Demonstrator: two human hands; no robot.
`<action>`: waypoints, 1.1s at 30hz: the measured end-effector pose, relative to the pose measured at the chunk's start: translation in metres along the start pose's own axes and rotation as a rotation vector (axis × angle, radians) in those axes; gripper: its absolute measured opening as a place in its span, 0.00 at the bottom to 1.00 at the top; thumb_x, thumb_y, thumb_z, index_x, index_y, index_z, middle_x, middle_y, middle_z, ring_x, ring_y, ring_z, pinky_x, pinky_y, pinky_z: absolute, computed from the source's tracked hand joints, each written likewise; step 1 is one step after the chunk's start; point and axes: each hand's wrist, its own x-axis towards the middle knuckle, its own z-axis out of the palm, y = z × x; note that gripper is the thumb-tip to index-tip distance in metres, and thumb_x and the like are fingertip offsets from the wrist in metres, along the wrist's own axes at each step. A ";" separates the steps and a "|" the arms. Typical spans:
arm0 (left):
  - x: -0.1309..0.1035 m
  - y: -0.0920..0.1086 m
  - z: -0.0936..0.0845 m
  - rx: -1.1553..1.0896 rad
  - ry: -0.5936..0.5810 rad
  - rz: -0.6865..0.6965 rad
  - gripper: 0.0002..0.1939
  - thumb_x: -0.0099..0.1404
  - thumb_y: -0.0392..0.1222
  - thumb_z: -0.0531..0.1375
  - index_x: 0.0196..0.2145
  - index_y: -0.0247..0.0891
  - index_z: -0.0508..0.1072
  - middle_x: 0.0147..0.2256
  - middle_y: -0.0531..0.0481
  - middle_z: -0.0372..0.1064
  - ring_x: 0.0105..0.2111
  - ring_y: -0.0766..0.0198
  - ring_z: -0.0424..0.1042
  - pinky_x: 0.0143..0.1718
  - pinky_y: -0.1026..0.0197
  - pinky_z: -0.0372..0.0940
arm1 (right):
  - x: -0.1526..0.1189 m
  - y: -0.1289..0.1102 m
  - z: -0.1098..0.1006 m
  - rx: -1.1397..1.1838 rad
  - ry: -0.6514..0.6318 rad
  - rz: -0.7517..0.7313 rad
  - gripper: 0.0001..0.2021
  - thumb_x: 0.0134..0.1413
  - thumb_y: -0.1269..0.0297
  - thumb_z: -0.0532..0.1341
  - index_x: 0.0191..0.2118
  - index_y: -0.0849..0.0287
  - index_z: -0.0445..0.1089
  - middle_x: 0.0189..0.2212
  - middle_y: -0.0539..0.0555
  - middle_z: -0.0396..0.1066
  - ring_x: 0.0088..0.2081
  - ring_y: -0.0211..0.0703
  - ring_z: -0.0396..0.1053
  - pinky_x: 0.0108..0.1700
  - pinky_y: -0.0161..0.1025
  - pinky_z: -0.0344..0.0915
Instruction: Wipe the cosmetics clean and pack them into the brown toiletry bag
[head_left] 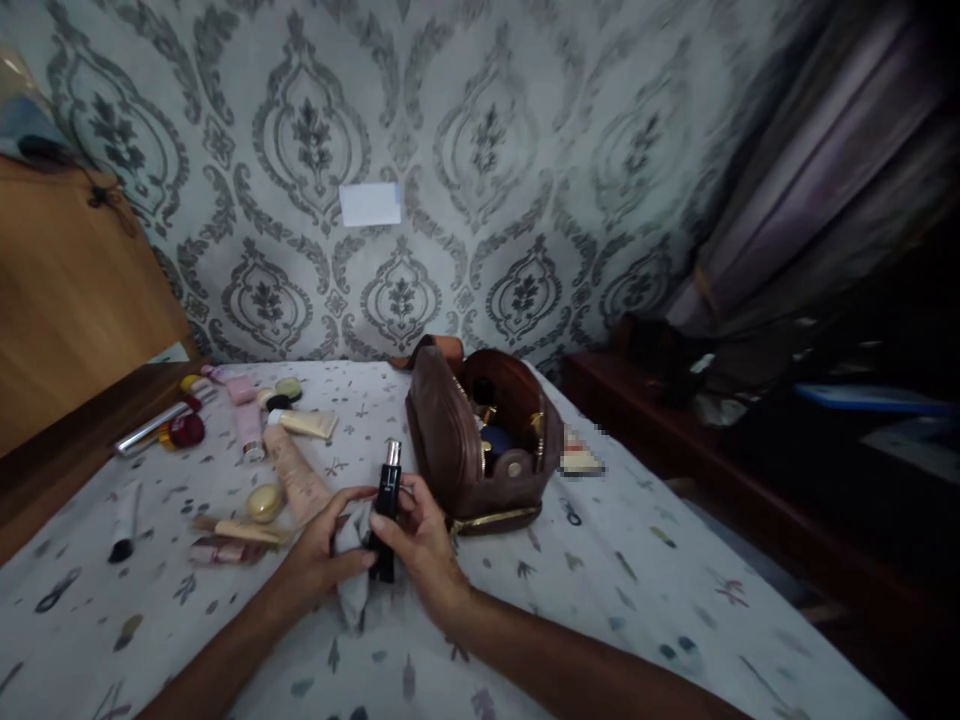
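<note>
Holding a small black bottle [386, 510] upright over the bed, both hands meet in the middle of the view. The right hand [420, 545] has its fingers closed around the bottle's dark body, thumb toward the front, while the silver cap pokes up above the fingertips. The left hand [322, 555] presses a grey cloth [352, 585] against the bottle's lower half, fingers wrapped on the fabric, and the loose end of the cloth hangs down toward the printed bedsheet [600, 580]. Just beyond the bottle, a brown pouch [465, 450] stands unzipped, its mouth gaping, with small containers showing inside. Off to the left, well apart from the hands, cosmetics lie scattered: a long beige tube [296, 470], a round yellow-lidded jar [264, 503], a pink tube [247, 425], a red-capped item [185, 430] and a silver stick [150, 428] near the wooden edge. A black-tipped brush [124, 530] lies closer to the near left corner. Patterned wallpaper [480, 150] fills the background.
</note>
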 end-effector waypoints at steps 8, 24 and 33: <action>-0.003 0.008 -0.012 -0.316 -0.035 -0.203 0.39 0.48 0.50 0.73 0.56 0.41 0.68 0.44 0.46 0.75 0.42 0.51 0.74 0.40 0.57 0.69 | 0.006 -0.051 0.004 -0.227 -0.071 -0.077 0.21 0.55 0.46 0.64 0.47 0.54 0.66 0.31 0.48 0.63 0.31 0.36 0.58 0.29 0.33 0.55; -0.009 0.013 -0.002 -0.570 -0.047 -0.287 0.33 0.41 0.47 0.77 0.46 0.39 0.75 0.32 0.48 0.77 0.27 0.64 0.73 0.28 0.65 0.66 | 0.005 -0.119 0.006 -0.374 -0.228 -0.168 0.18 0.48 0.56 0.72 0.34 0.56 0.63 0.29 0.46 0.63 0.32 0.34 0.62 0.35 0.33 0.61; -0.007 0.012 -0.003 -0.531 -0.096 -0.267 0.32 0.48 0.47 0.74 0.50 0.40 0.73 0.32 0.48 0.75 0.27 0.64 0.72 0.28 0.64 0.65 | 0.011 -0.184 0.004 -0.624 -0.158 -0.394 0.14 0.51 0.54 0.69 0.36 0.56 0.67 0.32 0.49 0.67 0.34 0.40 0.66 0.37 0.37 0.64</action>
